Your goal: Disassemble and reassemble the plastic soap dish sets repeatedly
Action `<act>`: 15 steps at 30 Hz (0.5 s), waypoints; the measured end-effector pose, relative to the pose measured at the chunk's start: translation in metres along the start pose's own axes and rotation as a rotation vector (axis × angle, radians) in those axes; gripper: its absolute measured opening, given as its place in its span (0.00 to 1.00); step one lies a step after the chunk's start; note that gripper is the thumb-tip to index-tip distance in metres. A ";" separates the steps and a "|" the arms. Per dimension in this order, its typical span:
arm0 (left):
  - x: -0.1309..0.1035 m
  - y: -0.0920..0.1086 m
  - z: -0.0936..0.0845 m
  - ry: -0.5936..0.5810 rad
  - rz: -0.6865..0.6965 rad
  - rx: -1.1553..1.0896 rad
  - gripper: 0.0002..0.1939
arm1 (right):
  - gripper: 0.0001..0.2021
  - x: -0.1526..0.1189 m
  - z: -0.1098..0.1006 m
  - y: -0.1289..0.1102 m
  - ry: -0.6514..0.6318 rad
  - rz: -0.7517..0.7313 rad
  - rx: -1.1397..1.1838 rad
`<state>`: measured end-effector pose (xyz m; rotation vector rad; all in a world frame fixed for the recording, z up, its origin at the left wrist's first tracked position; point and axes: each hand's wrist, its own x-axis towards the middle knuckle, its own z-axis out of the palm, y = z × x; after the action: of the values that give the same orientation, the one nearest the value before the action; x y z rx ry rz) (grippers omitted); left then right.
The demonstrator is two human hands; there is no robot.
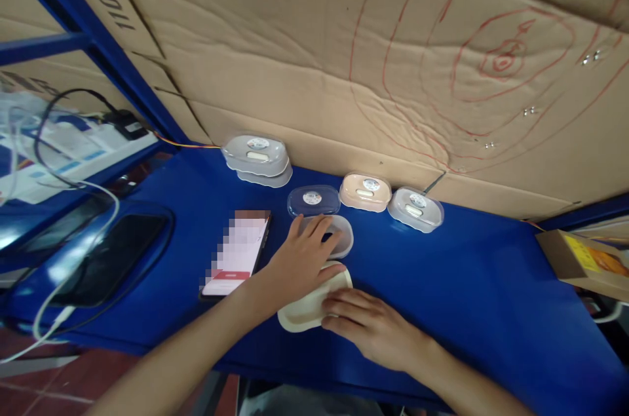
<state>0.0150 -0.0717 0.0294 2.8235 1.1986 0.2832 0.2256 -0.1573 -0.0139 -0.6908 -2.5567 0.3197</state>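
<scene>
My left hand point(307, 257) reaches over a pale grey oval tray point(346, 240), its fingers spread and the fingertips at the tray's far side. A clear plastic lid point(313, 200) with a round sticker lies just beyond those fingertips. Closer to me is a cream oval tray point(307, 308), partly under my left thumb and wrist. My right hand point(373, 327) grips the right edge of this cream tray, fingers bent over the rim; its thumb is hidden.
Lidded oval boxes stand along the cardboard wall point(275, 62): a grey stack point(256, 157), a peach box point(365, 192) and a light grey box point(415, 209). A lit phone point(238, 252) lies left of my hands. Farther left are a dark phone point(111, 259) and cables. A cardboard box point(565, 259) sits right.
</scene>
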 end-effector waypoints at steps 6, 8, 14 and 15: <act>0.002 0.017 0.018 0.075 -0.062 -0.013 0.26 | 0.10 0.004 -0.004 -0.004 0.070 -0.058 -0.020; 0.003 0.020 0.028 0.125 -0.086 -0.021 0.26 | 0.09 0.002 -0.014 0.009 0.194 -0.045 -0.081; 0.007 0.017 0.039 0.187 -0.086 -0.020 0.23 | 0.19 0.021 -0.048 0.089 0.343 0.341 -0.326; 0.007 0.015 0.038 0.192 -0.092 -0.021 0.21 | 0.22 0.027 -0.048 0.101 0.316 0.381 -0.350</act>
<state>0.0379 -0.0760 -0.0052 2.7647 1.3480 0.5685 0.2711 -0.0532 0.0041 -1.2552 -2.1868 -0.1178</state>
